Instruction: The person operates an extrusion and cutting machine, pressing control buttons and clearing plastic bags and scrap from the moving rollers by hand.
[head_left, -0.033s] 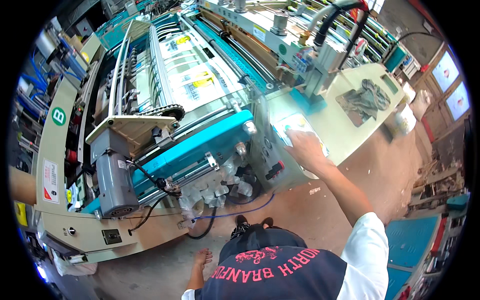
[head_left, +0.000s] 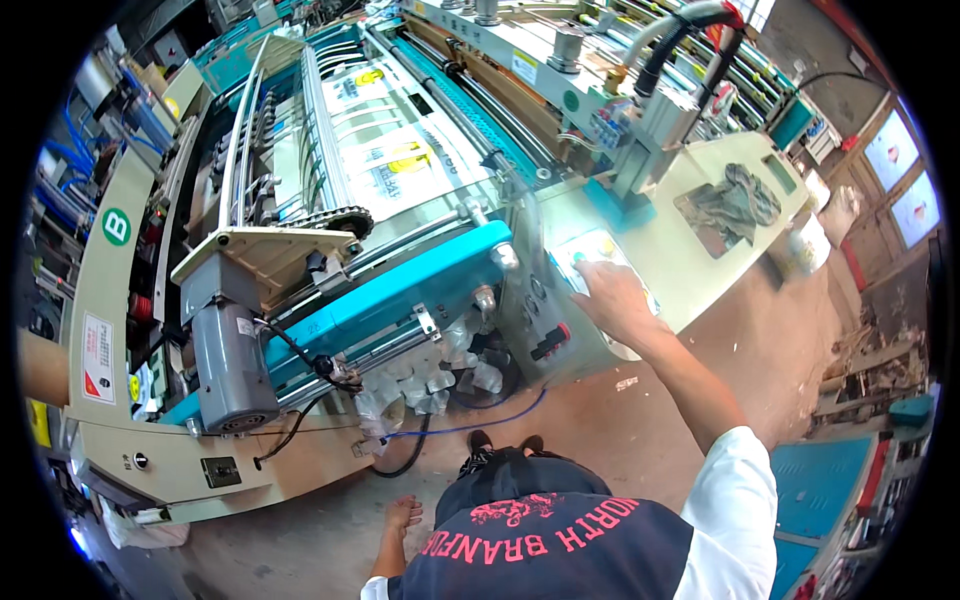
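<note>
My right hand [head_left: 615,298] reaches out over the machine's cream side table, its fingers stretched onto a small white and blue panel [head_left: 588,247] with coloured spots. It appears to hold nothing. What lies beneath the fingertips is hidden. My left hand [head_left: 405,512] hangs low beside my body, fingers loosely apart and nothing in them. Left of the panel, printed white film [head_left: 400,165] with yellow patches lies across the machine bed, under metal rollers. A clear plastic guard [head_left: 522,245] stands between this bed and the panel.
A grey motor [head_left: 230,355] and a turquoise crossbar [head_left: 400,290] jut toward me. Crumpled clear plastic [head_left: 420,385] lies below the bar, near a blue hose [head_left: 480,430]. A dark cloth [head_left: 738,200] rests on the side table. A white bucket [head_left: 803,247] stands beyond it.
The view has shifted very slightly. Both hands keep their places, the right one still at the panel.
</note>
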